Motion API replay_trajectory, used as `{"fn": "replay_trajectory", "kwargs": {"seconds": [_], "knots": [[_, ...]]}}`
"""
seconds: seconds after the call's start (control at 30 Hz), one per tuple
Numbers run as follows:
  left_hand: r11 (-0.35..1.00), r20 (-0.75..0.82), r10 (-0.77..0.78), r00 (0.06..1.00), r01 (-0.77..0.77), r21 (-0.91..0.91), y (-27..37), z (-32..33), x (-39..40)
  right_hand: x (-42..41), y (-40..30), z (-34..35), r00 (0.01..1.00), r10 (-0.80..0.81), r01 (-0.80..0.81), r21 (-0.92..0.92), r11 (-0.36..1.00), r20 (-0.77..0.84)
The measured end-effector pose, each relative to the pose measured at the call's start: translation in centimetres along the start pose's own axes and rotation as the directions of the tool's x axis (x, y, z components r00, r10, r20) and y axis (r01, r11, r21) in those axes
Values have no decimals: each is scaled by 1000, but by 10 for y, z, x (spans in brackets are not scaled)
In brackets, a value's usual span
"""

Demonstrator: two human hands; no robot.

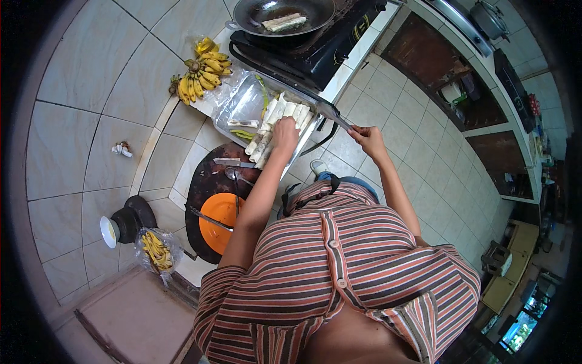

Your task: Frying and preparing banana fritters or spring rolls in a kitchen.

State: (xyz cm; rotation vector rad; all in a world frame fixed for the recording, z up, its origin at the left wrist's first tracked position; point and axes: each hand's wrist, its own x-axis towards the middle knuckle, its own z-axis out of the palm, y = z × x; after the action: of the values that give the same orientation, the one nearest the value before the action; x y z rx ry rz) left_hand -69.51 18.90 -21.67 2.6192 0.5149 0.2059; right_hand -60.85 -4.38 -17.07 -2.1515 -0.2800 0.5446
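My left hand (285, 135) rests on a pile of white wrapped rolls (287, 108) at the near end of a metal tray (248, 86). Its fingers curl down among the rolls; the hand hides their tips. One separate roll (243, 123) lies farther left in the tray, near some green peppers (243, 134). My right hand (367, 142) grips the handle of a metal turner (334, 116), whose blade reaches the tray's right edge. Two rolls (285, 22) lie side by side in oil in a dark wok (313, 9).
The wok sits on a black gas stove (313, 63). Bananas (204, 75) lie beyond the tray. A dark round board (204, 175) carries a knife (234, 162), a spoon (231, 173) and an orange plate (218, 209) with utensils. Bagged yellow peels (157, 250) lie at left.
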Motion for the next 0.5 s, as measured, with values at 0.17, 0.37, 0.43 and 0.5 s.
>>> {"fn": "replay_trajectory", "kwargs": {"seconds": [0.17, 0.37, 0.43, 0.5], "knots": [[992, 64, -104, 993, 108, -66, -3, 2, 9, -4, -1, -3, 1000, -3, 2, 56, 998, 9], [308, 482, -258, 837, 544, -781, -35, -16, 14, -7, -15, -20, 974, 123, -176, 292, 940, 191], [228, 502, -189, 844, 535, -813, -31, -31, 11, -9, -21, -22, 950, 134, -234, 361, 903, 281], [-17, 534, -137, 835, 537, -844, -12, -53, 7, -8, -25, -19, 931, 115, -262, 417, 870, 346]]}}
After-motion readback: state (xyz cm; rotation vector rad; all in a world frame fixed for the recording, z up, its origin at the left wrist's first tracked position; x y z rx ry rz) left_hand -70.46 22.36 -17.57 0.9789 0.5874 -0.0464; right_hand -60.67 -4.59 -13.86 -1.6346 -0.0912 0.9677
